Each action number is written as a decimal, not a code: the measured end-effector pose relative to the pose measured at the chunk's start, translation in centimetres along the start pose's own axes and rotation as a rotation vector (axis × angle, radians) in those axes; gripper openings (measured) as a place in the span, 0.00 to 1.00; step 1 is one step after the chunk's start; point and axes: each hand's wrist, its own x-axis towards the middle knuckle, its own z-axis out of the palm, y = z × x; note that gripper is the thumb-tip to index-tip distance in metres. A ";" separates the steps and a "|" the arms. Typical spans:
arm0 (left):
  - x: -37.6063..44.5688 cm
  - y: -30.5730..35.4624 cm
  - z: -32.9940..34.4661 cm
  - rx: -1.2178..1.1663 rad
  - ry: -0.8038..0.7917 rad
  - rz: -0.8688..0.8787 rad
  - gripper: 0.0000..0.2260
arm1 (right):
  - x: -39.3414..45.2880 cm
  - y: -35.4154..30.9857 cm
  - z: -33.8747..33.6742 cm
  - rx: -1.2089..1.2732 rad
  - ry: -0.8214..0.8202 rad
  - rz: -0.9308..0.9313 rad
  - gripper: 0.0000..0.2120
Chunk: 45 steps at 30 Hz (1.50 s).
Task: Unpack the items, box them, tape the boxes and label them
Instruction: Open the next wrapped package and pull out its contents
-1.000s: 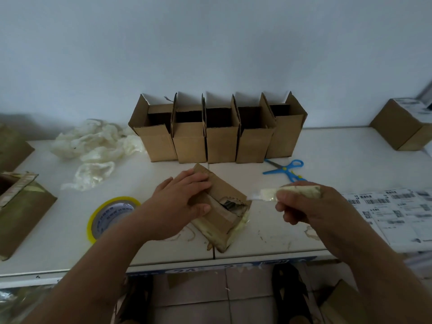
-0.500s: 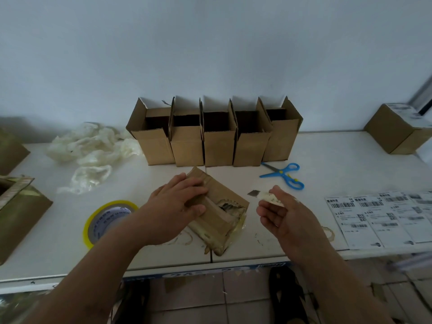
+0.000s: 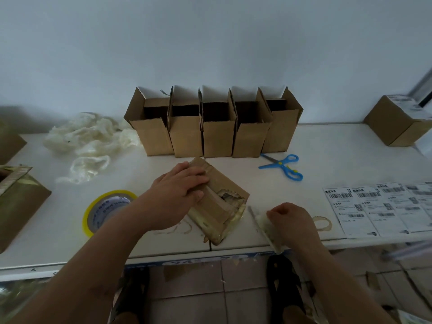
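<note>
Here, torn parcel (image 3: 217, 202) under left hand (image 3: 177, 190), beside right hand (image 3: 289, 220).

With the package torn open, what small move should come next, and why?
Probably let go of the tool and reach the right hand into the package: its end is ripped open, and the left hand pins it flat.

Two bare forearms enter from the bottom of the frame, one from the lower left, one from the lower right. No sleeve shows on either; both are uncovered as far as the frame edge. The left hand (image 3: 180, 190) and right hand (image 3: 289, 220) are bare, with no glove, ring, watch or band visible. Near the bottom centre, below the desk edge, two dark shoes (image 3: 282, 284) show on the tiled floor.
</note>
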 end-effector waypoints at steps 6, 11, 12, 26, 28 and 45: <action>-0.1 -0.1 0.2 -0.006 0.013 0.003 0.18 | -0.3 0.4 0.9 -0.088 0.033 -0.012 0.06; -0.4 -0.1 0.3 -0.005 0.011 0.017 0.17 | -0.8 -0.3 0.7 -0.155 -0.049 -0.040 0.08; -0.4 -0.2 0.2 -0.002 0.012 0.018 0.17 | -1.0 -0.4 0.6 -0.181 -0.093 -0.042 0.09; -0.2 0.2 0.4 0.020 0.002 0.029 0.19 | 0.3 -0.8 0.6 -0.139 0.037 -0.099 0.15; -0.1 0.1 0.5 0.032 0.002 0.036 0.19 | -0.1 -2.1 -0.2 0.000 0.106 -0.203 0.16; -0.1 -0.1 -0.5 -0.082 -0.057 0.127 0.18 | -2.0 -6.0 1.5 0.346 -0.186 -0.489 0.10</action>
